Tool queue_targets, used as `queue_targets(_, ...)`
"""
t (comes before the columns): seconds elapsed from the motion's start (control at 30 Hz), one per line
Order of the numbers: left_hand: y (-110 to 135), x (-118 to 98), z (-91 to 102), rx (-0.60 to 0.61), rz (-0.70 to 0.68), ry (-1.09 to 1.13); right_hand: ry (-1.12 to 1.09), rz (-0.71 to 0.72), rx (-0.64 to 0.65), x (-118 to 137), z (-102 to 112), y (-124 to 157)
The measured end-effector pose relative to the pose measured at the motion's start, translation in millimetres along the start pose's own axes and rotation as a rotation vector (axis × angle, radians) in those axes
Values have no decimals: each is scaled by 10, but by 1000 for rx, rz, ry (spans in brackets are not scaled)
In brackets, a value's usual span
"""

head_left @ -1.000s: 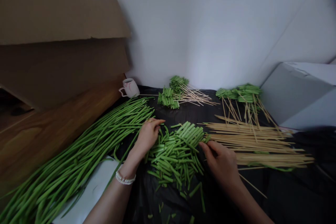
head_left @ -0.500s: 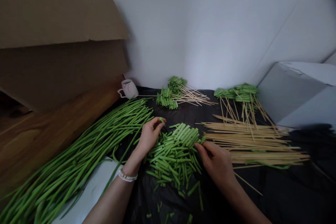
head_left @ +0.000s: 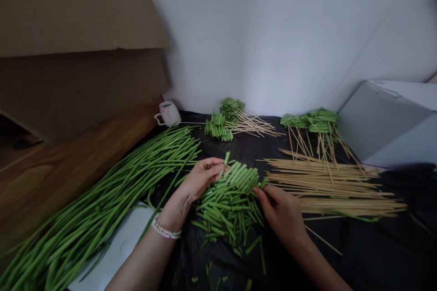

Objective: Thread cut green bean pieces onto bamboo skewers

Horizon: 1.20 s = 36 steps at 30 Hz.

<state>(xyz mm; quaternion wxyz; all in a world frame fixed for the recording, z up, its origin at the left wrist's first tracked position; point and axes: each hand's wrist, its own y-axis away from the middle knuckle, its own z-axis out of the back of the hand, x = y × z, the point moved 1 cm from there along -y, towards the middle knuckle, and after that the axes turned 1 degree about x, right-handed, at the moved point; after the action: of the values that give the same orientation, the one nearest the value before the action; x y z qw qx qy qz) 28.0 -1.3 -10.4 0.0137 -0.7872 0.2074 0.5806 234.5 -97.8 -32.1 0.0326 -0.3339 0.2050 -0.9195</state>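
My left hand [head_left: 201, 176] pinches a short green stem piece [head_left: 226, 159] between thumb and fingers, held upright just above a row of cut pieces [head_left: 244, 175] strung on a skewer. My right hand [head_left: 282, 211] is closed at the right end of that row, fingers pinched where the skewer comes out. Under both hands lies a heap of cut green stem pieces [head_left: 225, 213] on black sheeting [head_left: 375, 245]. A pile of bare bamboo skewers [head_left: 334, 186] lies just right of my right hand.
Long uncut green stems [head_left: 112, 200] lie in a big bundle at left, partly on a white board [head_left: 119, 250]. Finished skewers [head_left: 225, 125] and more [head_left: 312, 120] lie at the back. A white cup [head_left: 169, 113], a cardboard box [head_left: 75, 45] and a grey box [head_left: 392, 122] ring the area.
My left hand picked a stem piece from the heap's left side and carried it right, up to the strung row. My right hand stayed at the row's end.
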Motion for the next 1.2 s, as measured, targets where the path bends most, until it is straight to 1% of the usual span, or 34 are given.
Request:
queue_targets(0.23,10,-22,1,10,10,42,-7,9,-9,9,-7,4)
queue_targets(0.5,9,-25,-8,-4,5,27,-3,21,-14,-3,-16,-3)
queue_targets(0.9,16,-54,-21,-58,-39,11,10,20,-11,-1,-26,7)
queue_targets(1.2,26,9,-56,-57,2,12,27,12,-16,-9,-47,18)
